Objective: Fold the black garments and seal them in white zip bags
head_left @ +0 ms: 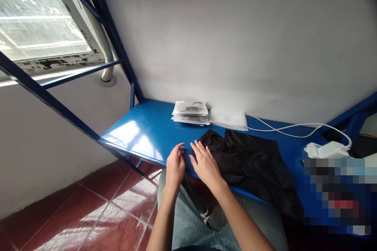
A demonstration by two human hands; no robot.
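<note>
A black cloth garment (253, 157) lies spread over the blue table, its lower part hanging past the front edge. My right hand (205, 162) rests at its left end, fingers stretched out and slightly apart, palm down. Just left of it, my left hand (176, 163) is at the table's front edge, beside the cloth, with its fingers bent; their tips are partly hidden, so any small thing between them cannot be seen. Behind the hands stands a stack of clear zip bags (191, 113) with dark items inside. Another flat whitish bag (228, 119) lies right of the stack, near the wall.
The blue table (153, 121) runs along a pale wall. A white power strip (326, 150) with a looping white cable sits at the right, near a blurred-out patch. Blue metal bars frame the left side, below a window (44, 15).
</note>
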